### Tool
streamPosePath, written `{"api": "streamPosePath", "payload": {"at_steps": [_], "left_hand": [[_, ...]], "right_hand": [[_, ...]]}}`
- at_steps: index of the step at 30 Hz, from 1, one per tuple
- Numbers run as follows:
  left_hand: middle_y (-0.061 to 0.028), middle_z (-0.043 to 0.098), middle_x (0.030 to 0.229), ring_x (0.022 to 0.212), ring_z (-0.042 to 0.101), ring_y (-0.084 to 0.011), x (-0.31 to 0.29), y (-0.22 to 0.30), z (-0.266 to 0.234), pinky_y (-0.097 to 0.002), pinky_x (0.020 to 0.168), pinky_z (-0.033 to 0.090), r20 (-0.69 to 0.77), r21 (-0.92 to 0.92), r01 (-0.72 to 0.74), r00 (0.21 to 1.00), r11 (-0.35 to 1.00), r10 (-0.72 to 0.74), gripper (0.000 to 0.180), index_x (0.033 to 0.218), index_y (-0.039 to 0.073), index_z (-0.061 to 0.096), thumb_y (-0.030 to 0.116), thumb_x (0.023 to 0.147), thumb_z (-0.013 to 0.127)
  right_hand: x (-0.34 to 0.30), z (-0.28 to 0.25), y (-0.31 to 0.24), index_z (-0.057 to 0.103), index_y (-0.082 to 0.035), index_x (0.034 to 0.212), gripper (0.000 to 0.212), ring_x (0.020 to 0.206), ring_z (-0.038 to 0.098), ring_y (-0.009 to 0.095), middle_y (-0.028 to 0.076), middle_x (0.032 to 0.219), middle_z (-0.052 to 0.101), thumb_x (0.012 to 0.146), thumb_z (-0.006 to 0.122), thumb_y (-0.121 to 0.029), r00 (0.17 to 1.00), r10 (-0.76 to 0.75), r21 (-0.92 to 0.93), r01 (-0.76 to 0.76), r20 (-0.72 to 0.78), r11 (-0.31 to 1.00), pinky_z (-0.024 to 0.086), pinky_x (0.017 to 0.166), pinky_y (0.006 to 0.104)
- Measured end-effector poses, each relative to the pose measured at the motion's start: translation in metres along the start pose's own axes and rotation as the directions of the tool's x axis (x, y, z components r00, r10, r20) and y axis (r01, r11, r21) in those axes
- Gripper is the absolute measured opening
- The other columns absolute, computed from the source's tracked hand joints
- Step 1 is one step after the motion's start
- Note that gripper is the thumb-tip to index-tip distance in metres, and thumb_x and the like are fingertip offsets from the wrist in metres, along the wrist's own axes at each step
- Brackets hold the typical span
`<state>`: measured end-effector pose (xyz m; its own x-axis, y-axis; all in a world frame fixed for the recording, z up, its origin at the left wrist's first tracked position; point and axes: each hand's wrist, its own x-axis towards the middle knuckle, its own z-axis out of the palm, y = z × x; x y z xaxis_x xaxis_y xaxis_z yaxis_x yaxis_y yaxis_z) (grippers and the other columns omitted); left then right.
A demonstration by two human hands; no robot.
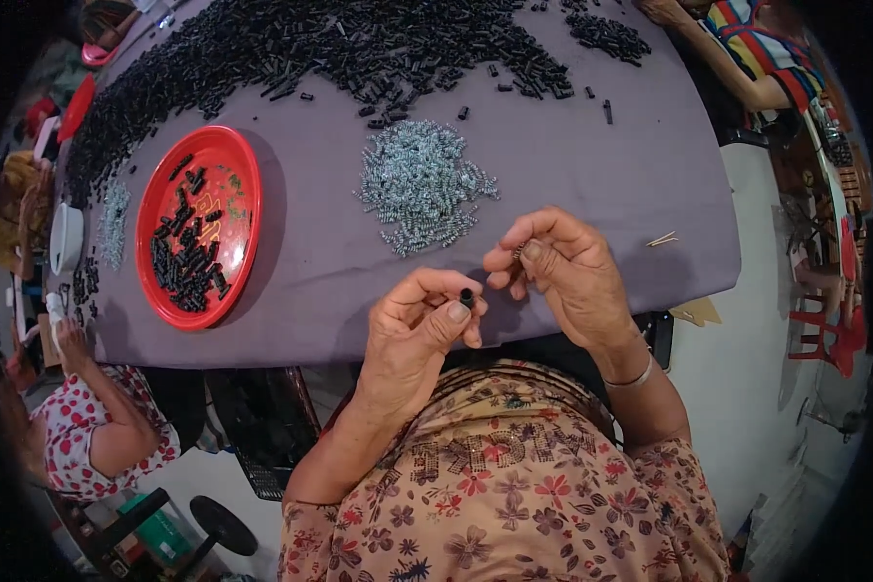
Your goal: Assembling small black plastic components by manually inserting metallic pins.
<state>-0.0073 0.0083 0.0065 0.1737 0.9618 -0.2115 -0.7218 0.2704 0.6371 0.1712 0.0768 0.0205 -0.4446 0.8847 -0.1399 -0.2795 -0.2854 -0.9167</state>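
Between the thumb and fingers of my left hand (417, 320) is a small black plastic tube (467, 298), its open end facing up. Just to the right and a little higher, my right hand (572, 276) pinches a small coiled metal spring (519, 251). The two hands are close together over the table's near edge, and the spring and tube do not touch. Beyond them lies a heap of silvery springs (417, 184). To the left, a red oval tray (251, 194) holds several black ribbed plastic pieces (186, 262).
A large pile of black plastic tubes (359, 48) covers the far side of the purple-grey tabletop (592, 155). Two thin sticks (662, 239) lie at right. A white basin (66, 239) and a smaller spring heap (114, 225) are at left. Other people sit left and far right.
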Motion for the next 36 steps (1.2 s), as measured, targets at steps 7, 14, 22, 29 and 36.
{"api": "streamPosePath", "payload": {"at_steps": [7,14,22,29,36], "left_hand": [[-0.0123,0.063,0.094,0.075,0.059,-0.0144,0.001,0.000,0.002,-0.0264,0.069,0.050,0.015,0.026,-0.053,0.998,0.998,0.053,0.022,0.104,-0.003,0.058,0.009,0.086,0.064],[-0.0122,0.063,0.093,0.075,0.059,-0.0142,0.000,0.000,0.001,-0.0255,0.069,0.050,0.005,0.026,-0.018,1.000,0.999,0.017,0.023,0.104,-0.003,0.059,0.009,0.086,0.065],[-0.0113,0.063,0.093,0.077,0.059,-0.0137,0.000,-0.002,0.001,-0.0255,0.069,0.051,0.014,0.047,-0.019,1.000,0.999,0.019,0.024,0.106,-0.003,0.059,0.009,0.086,0.064],[-0.0062,0.061,0.093,0.081,0.058,-0.0100,-0.001,-0.001,0.007,-0.0225,0.070,0.051,-0.043,0.182,-0.025,0.999,0.983,0.034,0.020,0.104,-0.002,0.062,0.004,0.085,0.064],[-0.0010,0.053,0.090,0.076,0.052,-0.0063,0.000,-0.004,0.005,-0.0193,0.067,0.046,-0.027,0.281,-0.097,0.994,0.955,0.109,0.018,0.101,-0.003,0.063,-0.001,0.083,0.066]], "right_hand": [[0.000,0.000,0.007,0.059,-0.002,0.101,0.013,0.078,0.059,0.011,0.004,0.087,0.061,0.094,0.054,-0.011,1.000,-0.022,0.176,0.019,0.015,0.984,0.047,0.065,0.0225],[-0.002,0.001,0.009,0.057,-0.003,0.104,0.016,0.077,0.058,0.011,0.004,0.086,0.061,0.093,0.056,-0.013,0.996,0.025,0.301,-0.051,0.089,0.952,0.046,0.066,0.0234],[-0.005,0.004,0.003,0.059,-0.002,0.100,0.014,0.077,0.060,0.011,0.006,0.086,0.065,0.092,0.058,-0.013,0.999,-0.007,0.130,0.001,0.047,0.991,0.047,0.065,0.0228],[-0.009,0.009,-0.003,0.064,-0.002,0.093,0.010,0.079,0.056,0.012,0.005,0.089,0.061,0.086,0.064,-0.010,0.945,-0.319,-0.409,0.321,0.075,0.854,0.046,0.068,0.0253],[-0.010,0.021,-0.017,0.067,-0.006,0.087,0.007,0.080,0.056,0.019,0.008,0.088,0.056,0.081,0.066,-0.008,0.895,-0.399,-0.680,0.419,0.198,0.602,0.046,0.069,0.0284]]}}
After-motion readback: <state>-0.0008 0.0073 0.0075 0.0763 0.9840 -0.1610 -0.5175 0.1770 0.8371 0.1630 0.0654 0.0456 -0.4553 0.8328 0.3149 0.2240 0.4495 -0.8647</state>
